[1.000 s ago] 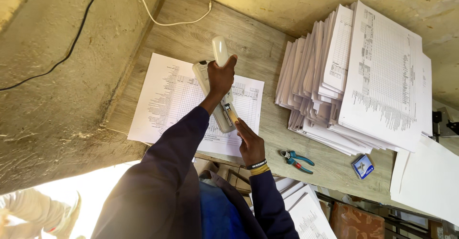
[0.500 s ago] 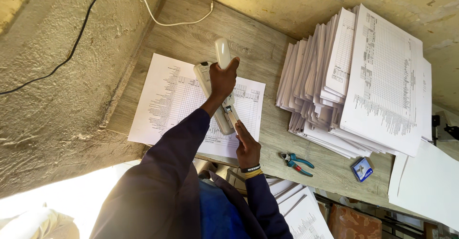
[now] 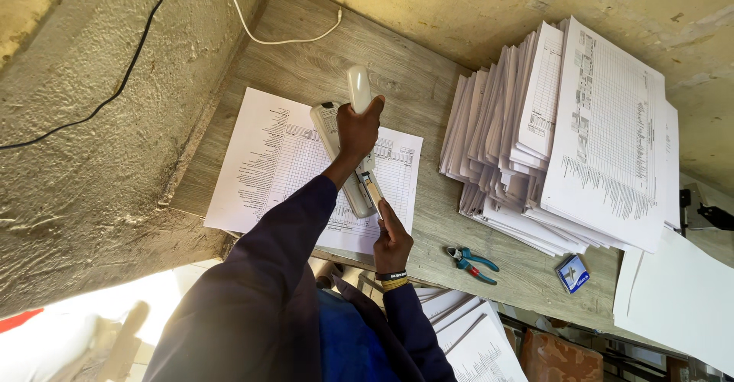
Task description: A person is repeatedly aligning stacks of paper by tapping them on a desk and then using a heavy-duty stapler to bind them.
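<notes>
While the lever of a big stapler (image 3: 342,149) is gripped by the closed fingers of the left hand (image 3: 358,130), the right hand (image 3: 391,240) is pressed, fingers extended, beside its near end on printed sheets (image 3: 267,164) spread across a wooden table (image 3: 321,65); pliers (image 3: 472,263) lie nearby

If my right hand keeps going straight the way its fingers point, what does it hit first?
Probably the near end of the long-arm stapler: the right hand already has its fingertips at it, over the printed sheets. Actual contact is hard to judge.
</notes>
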